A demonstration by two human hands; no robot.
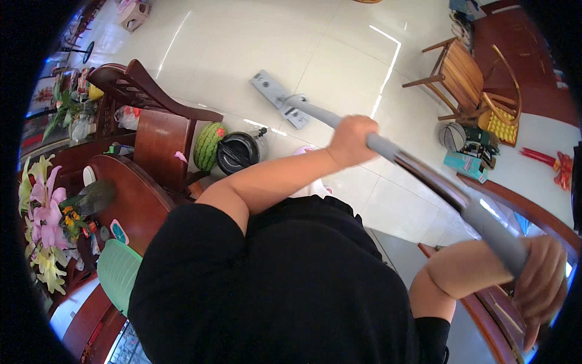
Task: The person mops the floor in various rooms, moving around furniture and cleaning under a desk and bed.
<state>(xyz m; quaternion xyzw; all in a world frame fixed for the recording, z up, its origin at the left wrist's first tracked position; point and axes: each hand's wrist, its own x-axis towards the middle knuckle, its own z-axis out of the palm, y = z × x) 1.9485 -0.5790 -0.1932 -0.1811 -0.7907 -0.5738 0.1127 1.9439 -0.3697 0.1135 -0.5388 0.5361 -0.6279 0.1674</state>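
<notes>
A flat mop lies slantwise across the view. Its grey rectangular head plate (269, 90) rests on the glossy tiled floor ahead of me. My left hand (354, 140) is wrapped around the lower part of the grey and metallic mop handle (432, 181). At the far right, my right hand (541, 277) is closed about the handle's top end, its fingers blurred and partly covering the end. The pad beneath the head plate is hidden.
To the left are a dark wooden chair (159, 141), a watermelon (209, 146), a black-lidded pot (237, 154) and a wooden table (132, 186) with artificial lilies (47, 209). A wooden armchair (461, 68) lies to the right, near a ball (452, 135) and a teal box (464, 164).
</notes>
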